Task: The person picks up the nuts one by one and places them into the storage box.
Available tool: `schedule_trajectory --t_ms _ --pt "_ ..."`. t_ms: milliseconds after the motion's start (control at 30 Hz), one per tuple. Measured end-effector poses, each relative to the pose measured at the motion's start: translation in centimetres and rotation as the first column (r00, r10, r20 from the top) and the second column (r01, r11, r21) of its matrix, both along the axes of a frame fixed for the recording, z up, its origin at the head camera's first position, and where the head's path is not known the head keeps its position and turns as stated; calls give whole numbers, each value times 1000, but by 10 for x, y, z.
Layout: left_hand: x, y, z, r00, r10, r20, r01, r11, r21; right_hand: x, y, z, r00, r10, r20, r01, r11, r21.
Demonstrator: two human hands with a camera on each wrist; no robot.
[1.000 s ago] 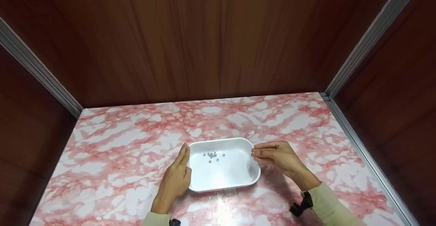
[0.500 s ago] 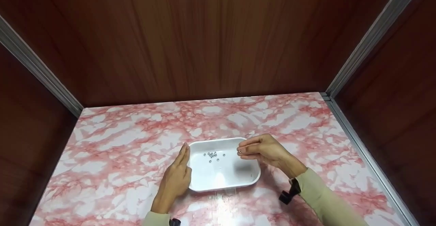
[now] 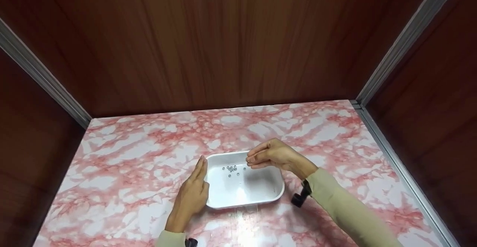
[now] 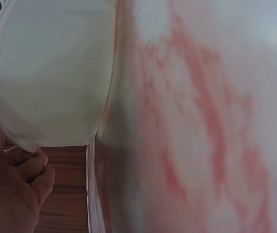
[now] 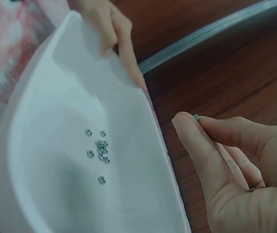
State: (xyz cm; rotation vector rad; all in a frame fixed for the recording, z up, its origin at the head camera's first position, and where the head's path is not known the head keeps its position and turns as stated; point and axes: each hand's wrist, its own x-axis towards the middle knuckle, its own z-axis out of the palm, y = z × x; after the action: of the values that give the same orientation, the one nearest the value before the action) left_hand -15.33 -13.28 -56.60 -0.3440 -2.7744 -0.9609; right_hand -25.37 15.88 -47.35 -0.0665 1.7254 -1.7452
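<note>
A white rectangular tray (image 3: 223,196) with rounded corners and raised walls is at the front middle of the table. Small metal nuts (image 3: 231,169) lie on its floor, several in a cluster and a few apart. My left hand (image 3: 192,193) grips the tray's left end, thumb at the rim and fingers along the outer wall; curled fingers (image 4: 34,167) show by the edge in the left wrist view. Above the tray's far right part, my right hand (image 3: 275,155) pinches a small nut (image 5: 197,117) between thumb and index finger. The fingers hide most of that nut.
The table (image 3: 130,157) has a red and white marbled top. Dark wood-grain panels (image 3: 223,46) stand at its back and sides, with metal strips (image 3: 402,172) along the corners and right edge. A black strap device (image 3: 300,196) is on my right wrist.
My right hand has moved left and a little away from me, from the tray's right rim to over its far side, still pinching the nut. The left hand and tray have stayed put.
</note>
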Motion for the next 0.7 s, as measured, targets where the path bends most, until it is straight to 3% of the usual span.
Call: schedule_trajectory --t_ms 367,533,700 --pt "0 1 1 1000 13 1 -13 1000 -17 -13 -30 -15 997 71 -12 -70 996 50" --pt "-1 0 1 1000 1 -2 -1 1000 -4 -11 -44 -19 984 120 -132 -102 985 138" --pt "0 0 1 1000 2 1 -2 1000 -9 -8 -57 -22 940 193 -282 -122 960 251"
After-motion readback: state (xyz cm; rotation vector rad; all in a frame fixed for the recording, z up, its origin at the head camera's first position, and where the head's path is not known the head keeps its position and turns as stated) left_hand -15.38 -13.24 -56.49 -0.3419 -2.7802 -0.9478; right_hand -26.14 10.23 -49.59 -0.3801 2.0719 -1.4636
